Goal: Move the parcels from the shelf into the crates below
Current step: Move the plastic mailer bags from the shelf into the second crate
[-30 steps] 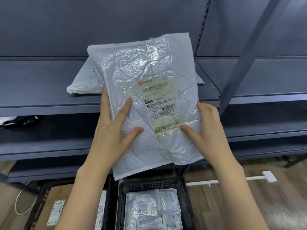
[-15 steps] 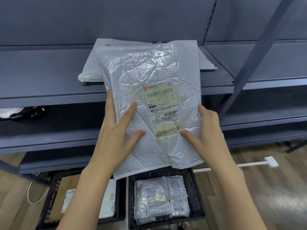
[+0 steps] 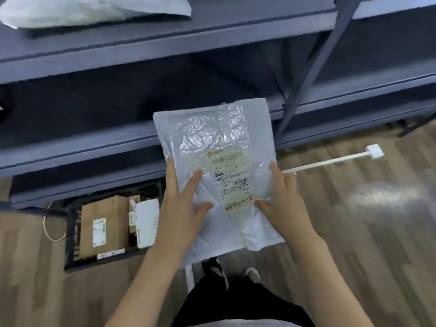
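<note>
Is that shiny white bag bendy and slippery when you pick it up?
Probably bendy: the bag is crinkled all over. Maybe slippery too, since its plastic shines, and the left hand and right hand both hold it. It looks thin, so likely light.

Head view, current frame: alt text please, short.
Both hands, left hand and right hand, hold a white labelled bubble mailer above the floor. A black crate of cardboard boxes sits at left; another mailer lies on the shelf.
</note>
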Available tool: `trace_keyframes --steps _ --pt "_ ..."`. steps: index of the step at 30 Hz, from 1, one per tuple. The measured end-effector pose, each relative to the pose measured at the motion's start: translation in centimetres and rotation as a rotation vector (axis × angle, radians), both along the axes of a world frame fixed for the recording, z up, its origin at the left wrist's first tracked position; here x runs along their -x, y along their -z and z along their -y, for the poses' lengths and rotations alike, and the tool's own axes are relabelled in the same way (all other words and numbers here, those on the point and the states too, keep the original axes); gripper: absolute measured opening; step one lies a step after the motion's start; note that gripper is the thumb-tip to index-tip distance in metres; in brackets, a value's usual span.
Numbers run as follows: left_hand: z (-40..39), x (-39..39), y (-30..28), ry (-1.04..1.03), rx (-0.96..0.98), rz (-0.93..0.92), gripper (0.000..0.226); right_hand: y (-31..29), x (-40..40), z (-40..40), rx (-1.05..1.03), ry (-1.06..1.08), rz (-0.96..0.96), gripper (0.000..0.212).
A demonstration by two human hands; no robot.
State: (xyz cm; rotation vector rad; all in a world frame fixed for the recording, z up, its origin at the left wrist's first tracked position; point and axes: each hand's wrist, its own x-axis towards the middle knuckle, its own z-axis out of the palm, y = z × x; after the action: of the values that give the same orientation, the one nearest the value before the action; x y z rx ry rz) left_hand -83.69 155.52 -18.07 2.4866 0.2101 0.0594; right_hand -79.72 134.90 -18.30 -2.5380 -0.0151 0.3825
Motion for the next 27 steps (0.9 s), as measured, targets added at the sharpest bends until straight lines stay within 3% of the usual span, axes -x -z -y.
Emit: trace_keyframes --steps 4,16,21,27 --pt "3.2 0.8 4.8 -0.012 0.042 -0.242 0.070 5.2 1.5 3.4 0.085 -0.034 -0.133 0.095" --pt "8.4 3.9 24.5 0.056 0.177 -0.717 0.081 23.0 3.3 8.8 0.273 -0.131 -0.603 0.090" --pt "7.5 4.1 31.5 0.064 0.183 -0.802 0.080 29.8 3.4 7.7 0.307 -0.163 -0.718 0.091" --pt "5.7 0.0 38.4 0.063 0.174 -0.776 0.081 37.0 -0.5 5.9 0.300 -0.176 -0.703 0.093"
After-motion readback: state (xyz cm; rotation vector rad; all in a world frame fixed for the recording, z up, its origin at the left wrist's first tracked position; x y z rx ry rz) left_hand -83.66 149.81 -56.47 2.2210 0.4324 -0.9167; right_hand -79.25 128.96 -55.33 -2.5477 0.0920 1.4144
